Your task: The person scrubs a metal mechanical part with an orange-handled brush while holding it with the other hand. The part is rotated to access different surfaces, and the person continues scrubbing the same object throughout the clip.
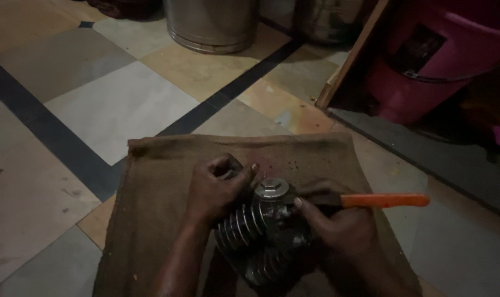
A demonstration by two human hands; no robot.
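Note:
A dark metal engine part with cooling fins (250, 225) lies on a brown cloth (156, 165) spread on the floor. A shiny round cap with a hex bolt head (271, 188) tops the part. My left hand (217, 190) is closed on the part's upper left side. My right hand (338, 223) rests against its right side and holds a tool with an orange handle (384, 200) that points to the right. The tool's working end is hidden between my hands.
The floor is tiled in pale squares with dark bands (57, 137). A steel drum (211, 25) stands at the back. A pink plastic bucket (437, 60) sits at the back right behind a leaning wooden board (349, 60).

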